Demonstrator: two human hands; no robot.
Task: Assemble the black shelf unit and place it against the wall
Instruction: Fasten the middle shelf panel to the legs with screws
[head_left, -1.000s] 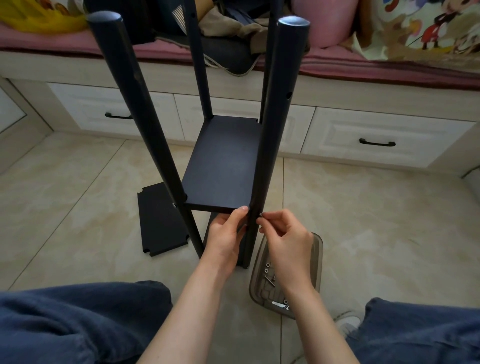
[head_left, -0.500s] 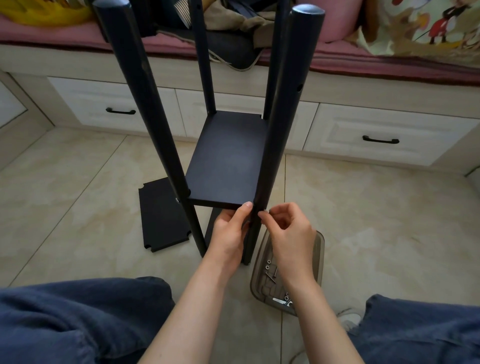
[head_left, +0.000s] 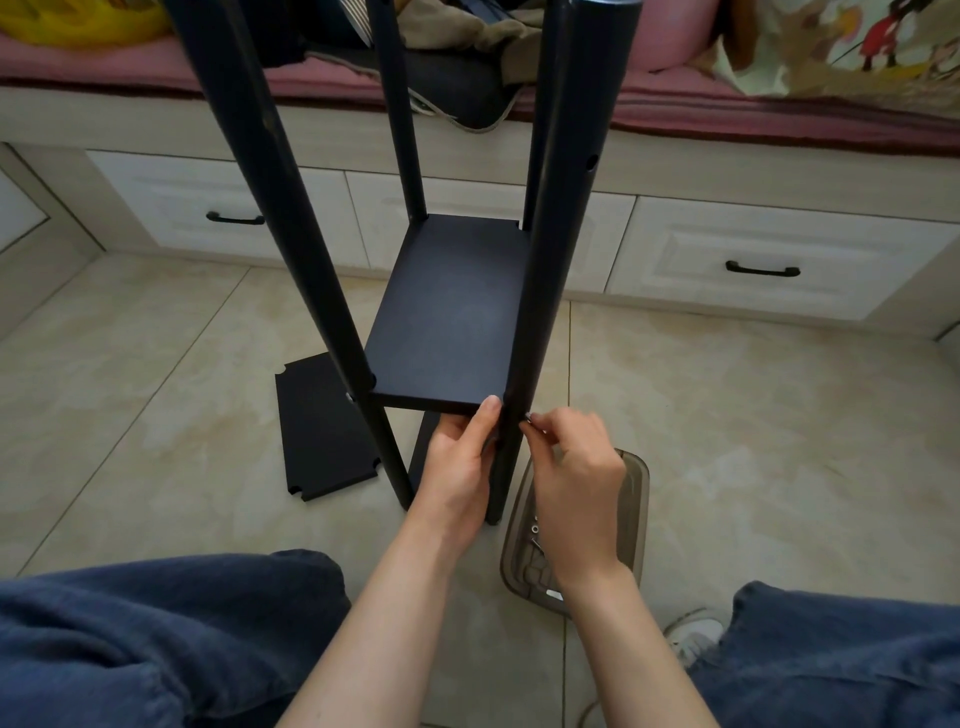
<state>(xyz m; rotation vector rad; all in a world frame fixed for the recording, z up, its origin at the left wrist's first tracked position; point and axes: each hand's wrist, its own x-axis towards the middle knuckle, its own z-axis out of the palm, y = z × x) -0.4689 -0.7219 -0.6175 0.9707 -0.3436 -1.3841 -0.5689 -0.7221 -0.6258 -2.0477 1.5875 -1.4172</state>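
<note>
We see white drawers (head_left: 779, 244) under a pink bench pad (head_left: 701, 104). A yellow bag (head_left: 78, 21) lies at its left.

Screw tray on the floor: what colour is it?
Translucent smoky grey-brown. The tray shows best in the head view, the only one here.

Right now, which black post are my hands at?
The near right post alone: the right hand pinches a screw at it, and the left hand holds the shelf there.

left hand (head_left: 460, 462) holds shelf board (head_left: 452, 317) under its near corner | right hand (head_left: 574, 475) pinches small screw (head_left: 528, 417) at near-right post (head_left: 558, 249) | spare board (head_left: 324, 426) flat on floor | tray (head_left: 636, 499) beside post
</note>
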